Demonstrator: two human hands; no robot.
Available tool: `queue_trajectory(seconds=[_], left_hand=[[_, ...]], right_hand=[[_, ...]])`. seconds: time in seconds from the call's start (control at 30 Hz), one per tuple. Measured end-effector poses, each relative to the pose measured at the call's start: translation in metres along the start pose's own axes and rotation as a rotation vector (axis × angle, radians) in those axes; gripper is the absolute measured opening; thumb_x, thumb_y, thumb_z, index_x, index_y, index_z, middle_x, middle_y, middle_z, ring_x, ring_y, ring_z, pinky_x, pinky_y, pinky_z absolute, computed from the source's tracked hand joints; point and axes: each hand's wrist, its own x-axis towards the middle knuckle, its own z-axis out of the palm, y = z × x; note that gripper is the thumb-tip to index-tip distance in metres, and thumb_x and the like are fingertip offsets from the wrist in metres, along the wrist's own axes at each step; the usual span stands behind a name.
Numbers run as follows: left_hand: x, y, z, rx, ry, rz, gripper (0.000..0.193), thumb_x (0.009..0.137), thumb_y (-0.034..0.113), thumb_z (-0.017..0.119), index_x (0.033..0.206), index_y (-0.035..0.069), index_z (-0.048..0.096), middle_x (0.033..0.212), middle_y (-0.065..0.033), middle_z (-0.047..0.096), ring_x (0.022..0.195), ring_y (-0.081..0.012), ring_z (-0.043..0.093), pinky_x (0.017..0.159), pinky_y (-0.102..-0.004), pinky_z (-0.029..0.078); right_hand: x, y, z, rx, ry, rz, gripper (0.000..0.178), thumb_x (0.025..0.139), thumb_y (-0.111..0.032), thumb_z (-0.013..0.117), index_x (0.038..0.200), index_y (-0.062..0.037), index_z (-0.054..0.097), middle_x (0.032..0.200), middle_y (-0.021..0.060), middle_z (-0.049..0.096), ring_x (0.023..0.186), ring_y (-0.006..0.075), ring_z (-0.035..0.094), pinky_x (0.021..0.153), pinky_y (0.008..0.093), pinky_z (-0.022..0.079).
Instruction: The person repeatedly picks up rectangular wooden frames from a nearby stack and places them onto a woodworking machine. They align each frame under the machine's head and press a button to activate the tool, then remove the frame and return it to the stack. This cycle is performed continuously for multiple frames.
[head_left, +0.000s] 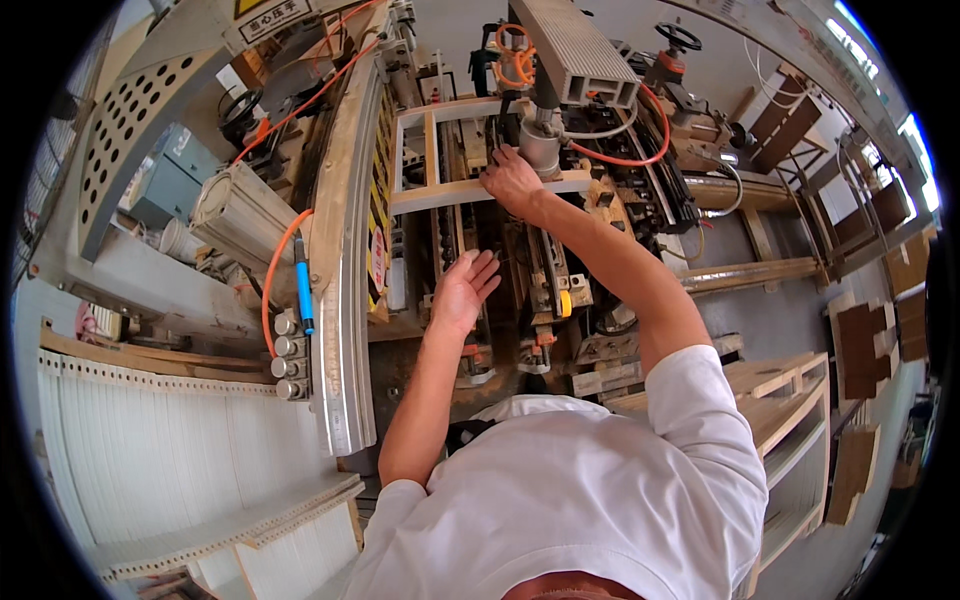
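A pale wooden frame (460, 192) with a crossbar lies on the machine bed ahead of me. My right hand (513, 182) is on its near rail, fingers bent over the wood, though the fingertips are partly hidden. Just right of that hand, a metal press cylinder (540, 146) stands upright over the rail. My left hand (466, 288) is held nearer to me, palm up with the fingers stretched out and nothing in it. It is apart from the frame, above the gap between the machine's rails.
A metal machine beam (345, 300) runs along the left, with a blue pen-like tool (304, 297) and an orange air hose (268, 285) beside it. Stacked white slats (170, 450) stand at lower left. A wooden rack (790, 400) stands at right. An aluminium arm (575, 55) hangs overhead.
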Motion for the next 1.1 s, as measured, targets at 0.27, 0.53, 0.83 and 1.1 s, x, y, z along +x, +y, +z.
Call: queue_trajectory(seconds=[0.27,0.53,0.83,1.1], left_hand=[[0.1,0.008,0.022,-0.252,0.129,0.074,0.073,0.096,0.049,0.05,0.142,-0.003,0.029,0.144,-0.0199,0.039,0.133,-0.0317,0.039,0.109,-0.0475,0.035],[0.131,-0.009,0.023,-0.578,0.047,0.311,0.072,0.097,0.051,0.047,0.143,0.0,0.024,0.142,-0.0158,0.033,0.133,-0.0326,0.034,0.112,-0.0509,0.029],[0.117,-0.028,0.022,-0.393,0.238,0.324,0.04,0.102,0.032,0.044,0.125,-0.001,0.043,0.113,-0.0113,0.05,0.112,-0.0286,0.052,0.108,-0.0472,0.039],[0.099,-0.052,0.028,-0.355,0.092,0.286,0.031,0.103,0.03,0.044,0.119,0.003,0.046,0.123,-0.012,0.051,0.124,-0.0277,0.05,0.111,-0.05,0.037]], right_hand=[[0.01,0.003,0.007,0.217,-0.096,0.026,0.012,0.077,-0.011,0.062,0.087,-0.0098,0.069,0.083,0.0103,0.071,0.087,0.0261,0.066,0.093,0.0394,0.039],[0.014,0.002,0.009,0.239,-0.054,-0.044,0.011,0.075,-0.011,0.063,0.085,-0.0055,0.064,0.082,0.0114,0.069,0.084,0.0267,0.064,0.086,0.0378,0.042],[0.013,0.0,0.002,0.222,-0.065,-0.066,0.011,0.076,-0.012,0.063,0.084,-0.0057,0.065,0.08,0.0105,0.069,0.085,0.0267,0.064,0.088,0.0391,0.041],[0.014,0.004,0.003,0.259,-0.093,-0.087,0.011,0.075,-0.01,0.062,0.083,-0.0048,0.065,0.078,0.0111,0.068,0.081,0.0275,0.064,0.086,0.039,0.041]])
